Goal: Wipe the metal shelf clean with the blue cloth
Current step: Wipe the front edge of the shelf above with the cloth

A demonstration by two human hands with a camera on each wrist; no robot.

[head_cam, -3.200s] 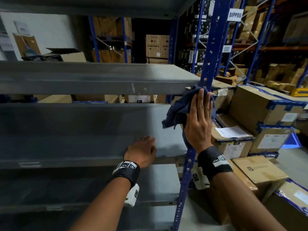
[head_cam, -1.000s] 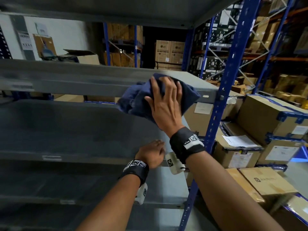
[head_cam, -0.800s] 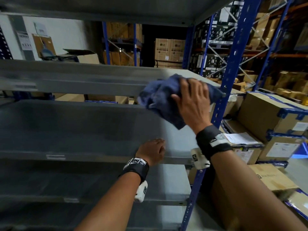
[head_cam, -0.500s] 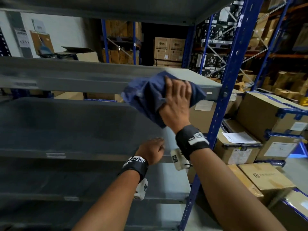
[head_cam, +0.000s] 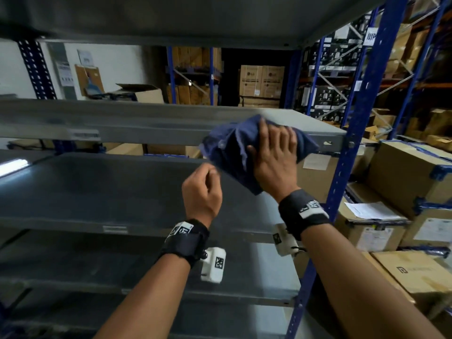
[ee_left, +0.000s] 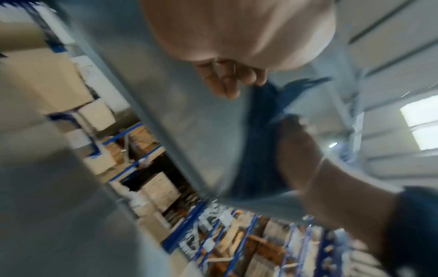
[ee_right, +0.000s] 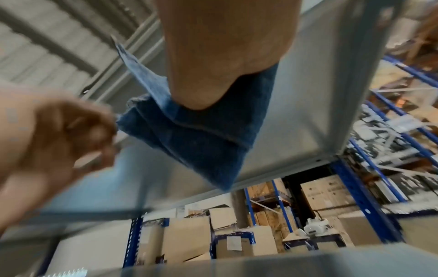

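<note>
Pressing crumpled blue cloth (head_cam: pixel 230 148) onto grey metal shelf (head_cam: pixel 146 137), frame centre: right hand (head_cam: pixel 275 159) flat. Left hand (head_cam: pixel 201 192) curled beneath, grip unclear.

A right hand (head_cam: pixel 274 155) presses a cloth (head_cam: pixel 230 145) against the shelf (head_cam: pixel 146 132) edge, left hand (head_cam: pixel 201 192) just below-left, boxes (head_cam: pixel 403 172) stacked right.

Right grip (head_cam: pixel 274 152) flat, left grip (head_cam: pixel 201 189) curled.
</note>
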